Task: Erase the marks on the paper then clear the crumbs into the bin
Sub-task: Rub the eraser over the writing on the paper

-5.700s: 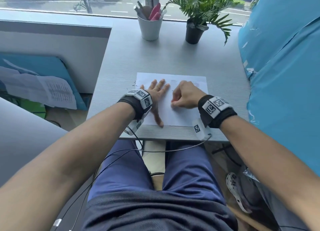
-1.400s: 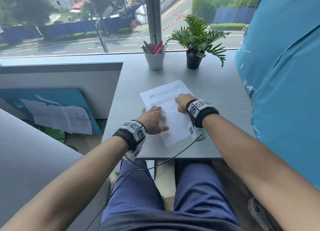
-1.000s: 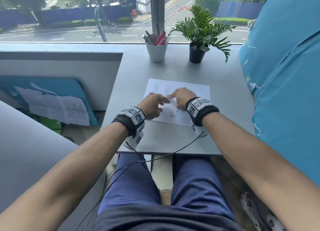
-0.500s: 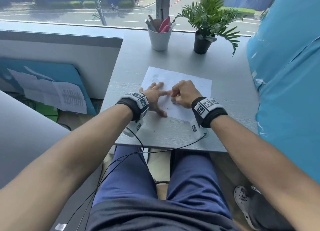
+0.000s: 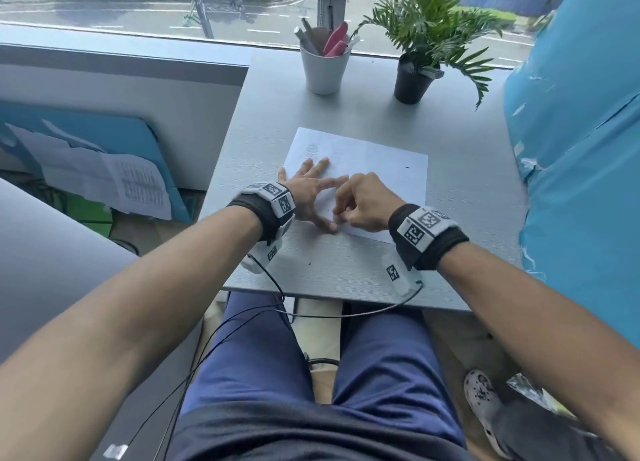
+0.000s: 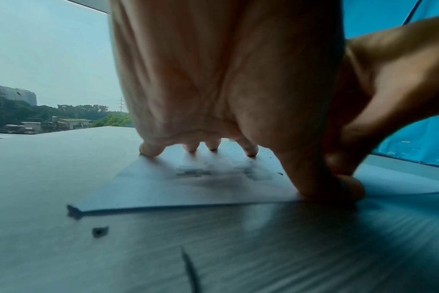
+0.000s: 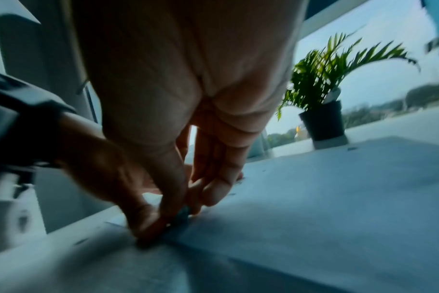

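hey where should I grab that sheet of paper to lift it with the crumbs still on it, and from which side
Probably by its two short edges, from left and right, curling them up slightly. The paper lies flat on the desk with crumbs scattered on it, so a shallow trough should keep them in. The left hand already presses its left side.

A grey wood-grain tabletop (image 5: 346, 266) carries a white sheet of paper (image 5: 381, 169), which lies flat on it, slightly skewed. Beyond the paper stand a white cup of pens (image 5: 323, 69) and, further beyond its far right corner, a potted plant in a black pot (image 5: 414, 79). On the near side of the paper, small dark crumbs (image 6: 100, 231) lie scattered on the bare surface.
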The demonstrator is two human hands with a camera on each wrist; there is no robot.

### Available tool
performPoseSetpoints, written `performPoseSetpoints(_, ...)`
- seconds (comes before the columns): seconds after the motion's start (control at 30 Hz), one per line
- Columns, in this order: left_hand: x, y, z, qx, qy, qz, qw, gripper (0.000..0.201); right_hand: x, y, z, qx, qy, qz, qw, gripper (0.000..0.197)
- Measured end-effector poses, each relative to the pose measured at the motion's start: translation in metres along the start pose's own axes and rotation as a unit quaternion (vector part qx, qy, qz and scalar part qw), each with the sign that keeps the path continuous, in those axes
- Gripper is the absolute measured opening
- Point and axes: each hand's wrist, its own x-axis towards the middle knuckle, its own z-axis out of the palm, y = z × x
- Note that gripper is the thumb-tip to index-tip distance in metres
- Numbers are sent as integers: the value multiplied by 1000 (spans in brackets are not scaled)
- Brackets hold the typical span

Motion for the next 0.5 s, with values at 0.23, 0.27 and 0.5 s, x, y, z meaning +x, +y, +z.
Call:
performPoseSetpoints(0.23,0,1,0,-2,0,0,1000,114,27,17,-23,-4,87,38,996,4)
performPoseSetpoints(0.27,0,1,0,2,-1,-2,1000,114,26,15,-20,-2,83,40,996,4)
performPoseSetpoints(0.5,2,0,0,0,-1,-5,1000,119,14,3,-14,-11,-30,8,999,8)
